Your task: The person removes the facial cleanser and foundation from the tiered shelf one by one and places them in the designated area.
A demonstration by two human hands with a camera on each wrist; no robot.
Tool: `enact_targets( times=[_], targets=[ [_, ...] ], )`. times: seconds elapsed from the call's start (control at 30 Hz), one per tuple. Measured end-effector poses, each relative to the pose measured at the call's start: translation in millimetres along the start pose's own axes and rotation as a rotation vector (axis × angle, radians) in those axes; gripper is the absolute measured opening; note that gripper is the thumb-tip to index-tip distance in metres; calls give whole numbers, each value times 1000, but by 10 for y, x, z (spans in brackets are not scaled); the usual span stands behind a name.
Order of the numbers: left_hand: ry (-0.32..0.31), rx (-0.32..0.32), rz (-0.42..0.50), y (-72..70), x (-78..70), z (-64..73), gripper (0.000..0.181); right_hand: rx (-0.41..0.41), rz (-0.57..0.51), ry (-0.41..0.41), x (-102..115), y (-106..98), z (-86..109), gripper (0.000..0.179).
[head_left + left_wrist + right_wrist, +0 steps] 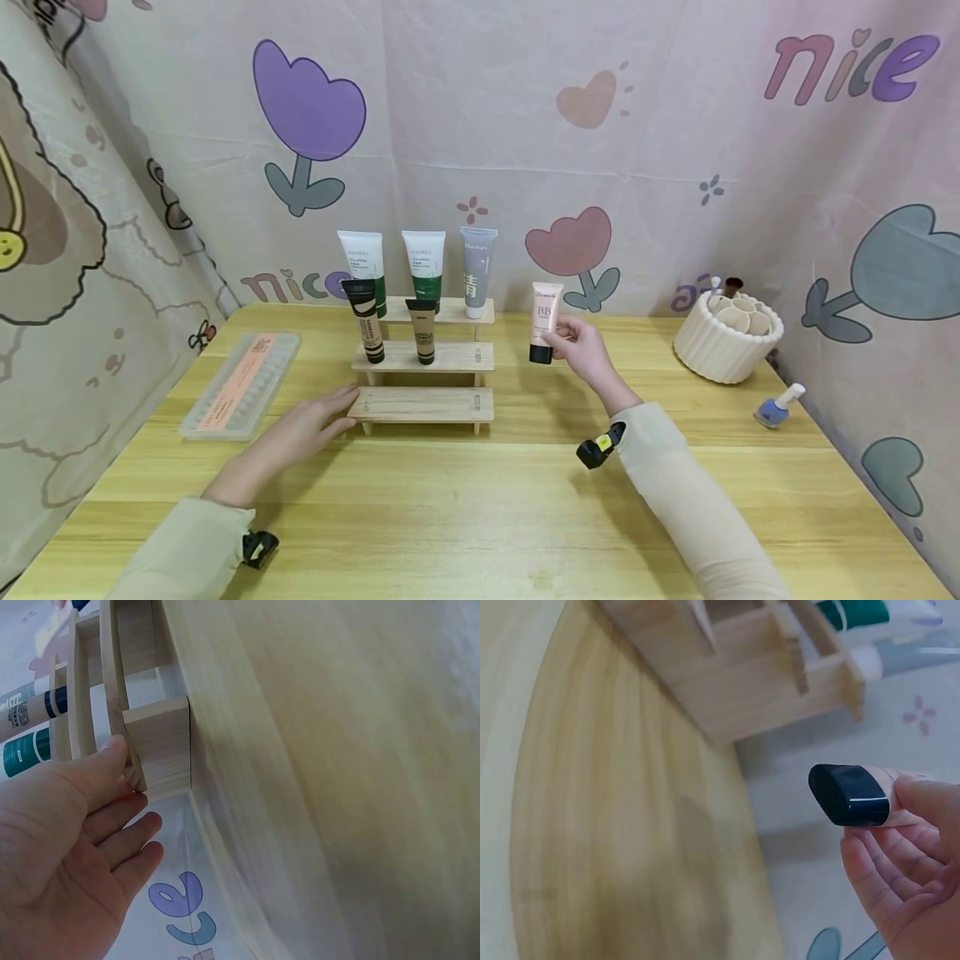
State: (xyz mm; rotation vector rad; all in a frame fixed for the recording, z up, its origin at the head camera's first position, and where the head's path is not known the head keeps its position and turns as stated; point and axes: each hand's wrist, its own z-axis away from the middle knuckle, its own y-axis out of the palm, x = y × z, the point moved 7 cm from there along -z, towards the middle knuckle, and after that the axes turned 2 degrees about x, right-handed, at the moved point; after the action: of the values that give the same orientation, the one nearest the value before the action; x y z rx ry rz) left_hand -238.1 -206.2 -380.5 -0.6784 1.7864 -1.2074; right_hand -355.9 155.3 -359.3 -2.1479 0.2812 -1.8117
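In the head view, the hands are well apart: the left hand (311, 422) has thumb and fingers at the left end of the rack's (420, 406) lowest step, while the right hand (587, 353) pinches the pink tube (545, 317), black cap down, just right of the rack. Two white-and-green tubes (425, 265) and a grey tube (477, 268) stand on the top step, a black tube (365, 319) and a brown tube (423, 330) on the middle one. On the table (555, 525), a flat case (242, 387) lies at left; a cream pot (720, 354) and a nail polish (778, 407) stand at right. In the left wrist view, the thumb and forefinger grip the corner of the lowest step; the other fingers extend beside it. In the right wrist view, thumb and fingers clasp the pink tube behind its cap, whose end shows, raised off the table.
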Motion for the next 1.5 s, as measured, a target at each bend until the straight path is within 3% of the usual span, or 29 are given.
enact_targets(
  times=[0.33, 0.67, 1.1, 1.5],
  targets=[
    [-14, 16, 7, 11, 8, 9, 46, 86, 23, 189, -344, 76, -122, 32],
    [-26, 32, 12, 17, 12, -2, 47, 163, 72, 301, -542, 184, -229, 31],
    [-24, 30, 17, 24, 22, -12, 47, 210, 141, 367, -639, 229, -270, 41],
    [-31, 37, 27, 12, 5, -13, 47, 224, 153, 396, -657, 196, -259, 38]
  ],
)
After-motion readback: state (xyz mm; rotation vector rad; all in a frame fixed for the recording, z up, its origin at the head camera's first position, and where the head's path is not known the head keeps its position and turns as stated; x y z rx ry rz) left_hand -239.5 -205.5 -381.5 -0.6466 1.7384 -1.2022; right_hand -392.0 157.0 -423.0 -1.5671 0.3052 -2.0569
